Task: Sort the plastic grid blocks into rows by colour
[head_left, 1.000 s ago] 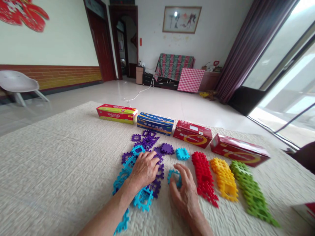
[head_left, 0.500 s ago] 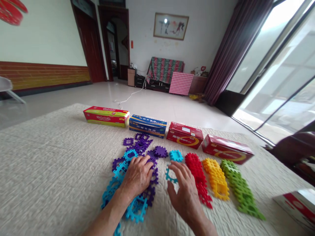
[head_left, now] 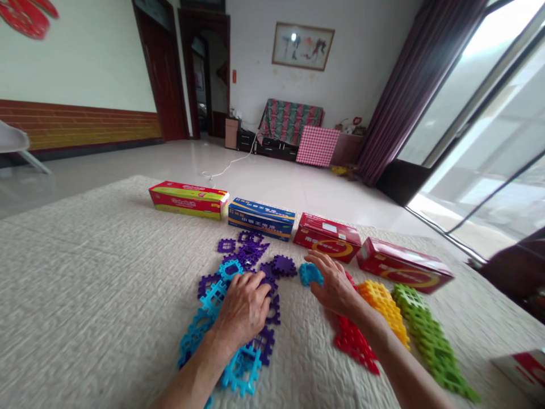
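Observation:
My left hand [head_left: 246,304] lies over a loose heap of interlocking plastic tiles, fingers loosely spread and bent downward. Purple tiles [head_left: 266,342] show beside its fingers and light-blue tiles [head_left: 242,369] around its wrist; what lies under the palm is hidden. My right hand [head_left: 334,281] hovers with fingers stretched out at the right edge of a small light-blue tile stack [head_left: 310,274]. Its forearm crosses over the red tiles [head_left: 355,343] and part of the yellow tiles [head_left: 385,309]. A solid purple tile [head_left: 284,265] sits between the hands, farther off.
Four boxes form a row behind the tiles: a red-and-yellow box [head_left: 188,200], a blue box [head_left: 261,218] and two red boxes [head_left: 327,236]. Green tiles [head_left: 434,341] run down the right. A white-and-red box [head_left: 522,369] stands at the lower right on the quilted cover [head_left: 106,295].
My right hand has moved forward, to the light-blue stack. The light-blue tile that lay near its thumb is gone from that spot. My left hand stays on the heap.

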Action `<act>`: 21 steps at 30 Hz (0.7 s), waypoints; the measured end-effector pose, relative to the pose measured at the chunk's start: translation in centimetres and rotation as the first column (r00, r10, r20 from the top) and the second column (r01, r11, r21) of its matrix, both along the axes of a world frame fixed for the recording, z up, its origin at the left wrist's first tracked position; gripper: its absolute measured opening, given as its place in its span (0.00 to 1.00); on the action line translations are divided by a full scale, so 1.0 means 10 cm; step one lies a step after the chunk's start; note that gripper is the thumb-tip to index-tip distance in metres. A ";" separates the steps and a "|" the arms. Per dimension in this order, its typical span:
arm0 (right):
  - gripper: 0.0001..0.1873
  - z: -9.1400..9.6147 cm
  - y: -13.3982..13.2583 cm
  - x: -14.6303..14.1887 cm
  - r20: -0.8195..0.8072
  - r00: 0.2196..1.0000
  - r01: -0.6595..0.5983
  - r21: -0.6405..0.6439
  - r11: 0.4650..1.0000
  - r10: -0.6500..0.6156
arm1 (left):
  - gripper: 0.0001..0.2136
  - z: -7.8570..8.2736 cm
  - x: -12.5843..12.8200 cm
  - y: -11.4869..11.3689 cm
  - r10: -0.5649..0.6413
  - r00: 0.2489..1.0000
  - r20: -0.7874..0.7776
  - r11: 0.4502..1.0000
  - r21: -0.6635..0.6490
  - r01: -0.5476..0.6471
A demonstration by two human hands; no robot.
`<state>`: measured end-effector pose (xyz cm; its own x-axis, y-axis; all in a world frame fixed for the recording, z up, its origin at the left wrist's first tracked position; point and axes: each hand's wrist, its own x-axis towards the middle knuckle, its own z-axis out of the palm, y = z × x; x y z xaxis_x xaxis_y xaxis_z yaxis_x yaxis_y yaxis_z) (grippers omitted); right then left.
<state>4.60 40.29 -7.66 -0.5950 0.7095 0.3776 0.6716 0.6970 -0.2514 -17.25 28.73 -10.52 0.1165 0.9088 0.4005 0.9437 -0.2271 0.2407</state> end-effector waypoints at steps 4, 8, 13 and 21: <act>0.26 -0.01 -0.29 -0.15 -0.226 0.972 -0.048 0.086 0.995 0.066 | 0.11 0.03 0.02 0.00 -0.007 0.998 0.060 1.000 0.026 0.005; 0.18 -0.19 -0.66 -0.40 -0.396 0.917 -0.034 0.044 0.998 0.049 | 0.12 0.15 -0.04 0.03 -0.013 0.984 0.178 0.995 0.100 -0.005; 0.16 -0.43 -0.95 -0.60 -0.436 0.897 0.030 -0.108 0.994 -0.075 | 0.12 0.21 -0.44 0.09 0.102 0.949 0.299 0.979 0.137 -0.149; 0.15 -0.49 -1.02 -0.64 -0.418 0.900 0.060 -0.169 0.984 -0.127 | 0.14 -0.10 -0.82 0.12 0.194 0.940 0.280 0.975 0.047 -0.216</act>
<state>-1.79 30.14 -12.55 -0.3296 0.8214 0.4655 0.5373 0.5686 -0.6229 -25.44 29.96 -11.54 -0.1923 0.8671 0.4596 0.8725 -0.0632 0.4844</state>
